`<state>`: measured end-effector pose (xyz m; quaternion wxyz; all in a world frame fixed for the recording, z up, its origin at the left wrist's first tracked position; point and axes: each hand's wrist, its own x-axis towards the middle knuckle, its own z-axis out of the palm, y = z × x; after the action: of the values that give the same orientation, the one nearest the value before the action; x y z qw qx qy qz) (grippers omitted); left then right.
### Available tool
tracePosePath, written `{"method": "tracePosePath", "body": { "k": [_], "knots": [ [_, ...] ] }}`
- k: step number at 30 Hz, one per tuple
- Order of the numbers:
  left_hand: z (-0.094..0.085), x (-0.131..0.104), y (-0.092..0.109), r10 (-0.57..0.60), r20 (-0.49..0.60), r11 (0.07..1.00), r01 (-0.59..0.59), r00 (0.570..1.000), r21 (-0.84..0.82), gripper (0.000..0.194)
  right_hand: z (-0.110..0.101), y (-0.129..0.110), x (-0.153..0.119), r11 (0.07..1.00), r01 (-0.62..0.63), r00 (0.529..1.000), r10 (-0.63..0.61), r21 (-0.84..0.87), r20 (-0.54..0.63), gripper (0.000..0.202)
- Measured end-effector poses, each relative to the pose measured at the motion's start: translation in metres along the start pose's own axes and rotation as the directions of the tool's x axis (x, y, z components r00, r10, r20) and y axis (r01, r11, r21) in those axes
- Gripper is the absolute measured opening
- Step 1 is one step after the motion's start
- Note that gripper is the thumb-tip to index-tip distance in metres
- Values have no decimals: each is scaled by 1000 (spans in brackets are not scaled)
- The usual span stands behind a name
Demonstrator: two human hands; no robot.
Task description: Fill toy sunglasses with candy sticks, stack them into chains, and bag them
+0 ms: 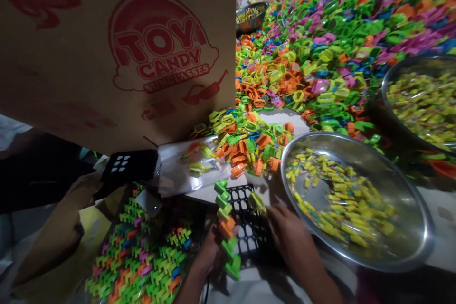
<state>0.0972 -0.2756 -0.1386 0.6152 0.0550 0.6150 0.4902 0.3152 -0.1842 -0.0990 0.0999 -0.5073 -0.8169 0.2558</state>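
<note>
A black grid tray (245,223) lies in front of me, with a row of green and orange plastic toy watches (225,211) standing along its left side. My left hand (211,249) is curled at the tray's left edge by the orange watch; its fingers are partly hidden behind the row. Over the tray's right side, my right hand (285,228) pinches a yellow-green toy watch (257,203) at the fingertips. The tray's other visible cells hold no watches.
A steel bowl (295,190) of small yellow candy packs stands at right, with another bowl (386,90) behind. Loose toy watches (245,147) heap ahead, below a huge pile (335,52). A cardboard box (171,114) rises at left. Packed watches (142,251) fill the lower left.
</note>
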Motion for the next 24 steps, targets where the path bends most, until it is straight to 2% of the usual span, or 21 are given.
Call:
{"method": "tracePosePath", "body": {
  "k": [2, 4, 7, 9, 11, 14, 18, 24],
  "knots": [
    [0, 1, -2, 23, 6, 999, -23, 1000, 29, 51, -5, 1, 1, 999, -8, 1000, 9, 45, -22, 25],
    [-1, 0, -5, 34, 3, 996, -35, 999, 79, 46, -6, -3, 9, 978, -18, 999, 28, 208, -44, 22],
    [-6, -2, -11, -2, -4, 991, 3, 1000, 133, 45, 3, -17, 32, 834, -3, 999, 29, 551, -38, 19],
    [-8, -4, -14, -14, -18, 990, 16, 1000, 141, 49, 11, -28, 52, 741, 5, 999, 18, 671, -27, 20],
    [-8, -6, -14, -12, -23, 991, 15, 1000, 136, 49, 19, -36, 69, 715, 12, 1000, -4, 699, -13, 19],
    [-5, -10, -13, -33, -25, 989, 36, 999, 141, 48, 24, -38, 84, 732, 22, 999, -38, 681, 8, 16],
    [-4, -11, -15, -17, -42, 986, 23, 999, 167, 52, 26, -34, 89, 749, 24, 996, -72, 662, 46, 17],
    [-6, -9, -19, -98, -21, 991, 100, 995, 86, 54, 24, -38, 90, 817, 30, 995, -81, 576, 62, 15]
  ]
}}
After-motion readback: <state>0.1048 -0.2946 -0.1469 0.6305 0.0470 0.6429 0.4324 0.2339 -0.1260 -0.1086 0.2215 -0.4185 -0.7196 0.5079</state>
